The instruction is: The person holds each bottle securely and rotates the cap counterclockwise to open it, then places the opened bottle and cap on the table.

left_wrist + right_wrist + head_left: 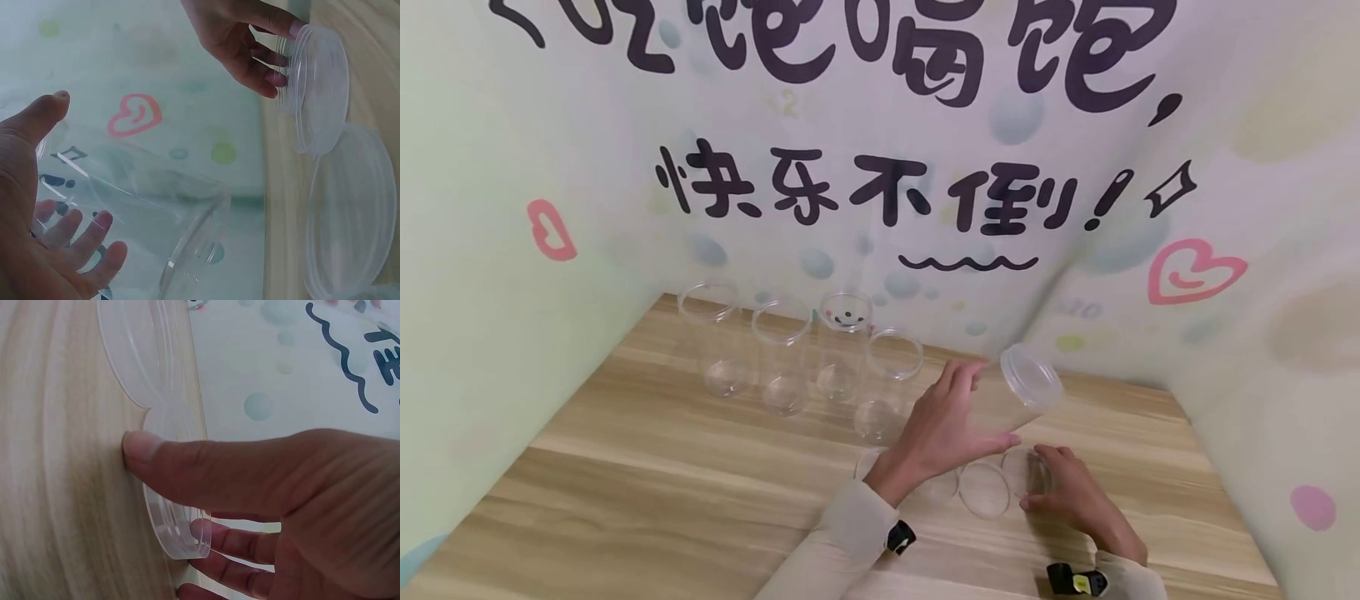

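Note:
My left hand (942, 423) grips a clear plastic jar (1000, 398) around its side, lifted and tilted, with a whitish ringed end toward the upper right. Whether that end is capped I cannot tell. In the left wrist view, the thumb and fingers lie along the jar's wall. Lower right, my right hand (1075, 492) pinches a translucent round lid (167, 526) by its edge at the tabletop, its thumb on the near side and fingertips on the far side. Another lid (984, 490) lies flat beside it.
Several upright clear jars, such as the leftmost jar (707, 346) and the nearest jar (891, 390), stand at the back left of the wooden table (647, 492). More lids continue leftward under my left forearm. A printed wall covering (850, 242) encloses the back and sides.

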Available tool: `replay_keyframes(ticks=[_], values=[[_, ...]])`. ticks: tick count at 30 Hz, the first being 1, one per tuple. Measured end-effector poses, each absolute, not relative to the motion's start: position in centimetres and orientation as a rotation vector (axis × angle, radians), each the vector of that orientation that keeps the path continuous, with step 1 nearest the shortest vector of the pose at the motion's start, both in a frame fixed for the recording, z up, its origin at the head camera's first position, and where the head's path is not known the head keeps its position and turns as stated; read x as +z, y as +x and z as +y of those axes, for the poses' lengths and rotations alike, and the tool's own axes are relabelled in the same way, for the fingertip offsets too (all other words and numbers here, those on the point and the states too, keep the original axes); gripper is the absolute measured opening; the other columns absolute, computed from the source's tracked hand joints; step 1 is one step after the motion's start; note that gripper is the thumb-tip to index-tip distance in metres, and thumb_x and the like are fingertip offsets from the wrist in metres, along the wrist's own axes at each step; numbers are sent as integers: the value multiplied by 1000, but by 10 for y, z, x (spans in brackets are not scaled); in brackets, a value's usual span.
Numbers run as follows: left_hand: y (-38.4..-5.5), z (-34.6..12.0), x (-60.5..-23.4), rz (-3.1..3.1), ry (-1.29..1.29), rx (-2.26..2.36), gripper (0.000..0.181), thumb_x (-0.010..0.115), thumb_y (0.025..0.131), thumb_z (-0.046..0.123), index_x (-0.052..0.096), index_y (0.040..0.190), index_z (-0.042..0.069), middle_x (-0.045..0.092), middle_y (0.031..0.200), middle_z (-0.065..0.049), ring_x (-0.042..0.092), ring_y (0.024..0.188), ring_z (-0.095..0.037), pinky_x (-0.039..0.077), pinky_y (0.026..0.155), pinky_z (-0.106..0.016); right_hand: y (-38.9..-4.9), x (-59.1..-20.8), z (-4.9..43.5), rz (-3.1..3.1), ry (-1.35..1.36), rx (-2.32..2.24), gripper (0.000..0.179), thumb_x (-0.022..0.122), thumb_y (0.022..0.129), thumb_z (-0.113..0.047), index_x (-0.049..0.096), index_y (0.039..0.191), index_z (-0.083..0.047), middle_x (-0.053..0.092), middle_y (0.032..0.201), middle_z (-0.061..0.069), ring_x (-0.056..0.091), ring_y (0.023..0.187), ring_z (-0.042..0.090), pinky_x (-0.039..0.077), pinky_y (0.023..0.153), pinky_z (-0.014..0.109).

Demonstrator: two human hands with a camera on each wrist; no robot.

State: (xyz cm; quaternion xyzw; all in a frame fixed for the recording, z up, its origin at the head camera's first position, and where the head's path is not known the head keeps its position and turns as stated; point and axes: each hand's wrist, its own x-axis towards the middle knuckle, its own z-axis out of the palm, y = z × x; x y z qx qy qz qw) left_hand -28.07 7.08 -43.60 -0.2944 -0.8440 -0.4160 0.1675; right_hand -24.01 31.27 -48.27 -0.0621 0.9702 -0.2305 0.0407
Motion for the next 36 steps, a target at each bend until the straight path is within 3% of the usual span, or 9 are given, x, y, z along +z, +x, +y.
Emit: replay_keyframes(ticks=[7,17,28,36], values=[[-266,61,-439,-2281,-942,-1171,90,83,73,47,40,142,7,58,136,-7,62,115,-19,53,91,-30,-239,-484,311,2959,-171,-688,84,91,65,-14,49,132,15,52,124,33,50,115,48,42,98,63],[-272,52,-447,-1921,-1003,-1240,93,90,64,33,41,138,4,66,117,-9,66,105,-17,54,87,-23,-240,-482,313,2959,-214,-683,89,91,66,-17,46,135,17,51,126,36,49,116,51,42,98,64],[-281,43,-447,-1909,-1007,-1280,90,90,63,27,42,134,0,67,105,-11,66,92,-18,53,79,-18,-237,-468,314,2912,-190,-752,102,88,72,-35,34,142,16,43,135,40,51,119,52,45,97,61],[-284,37,-446,-2002,-1063,-1318,84,88,68,25,42,135,2,66,102,-8,66,89,-17,54,78,-18,-224,-426,299,3091,-261,-807,88,80,83,-33,35,145,11,43,137,35,52,117,52,51,85,61]])
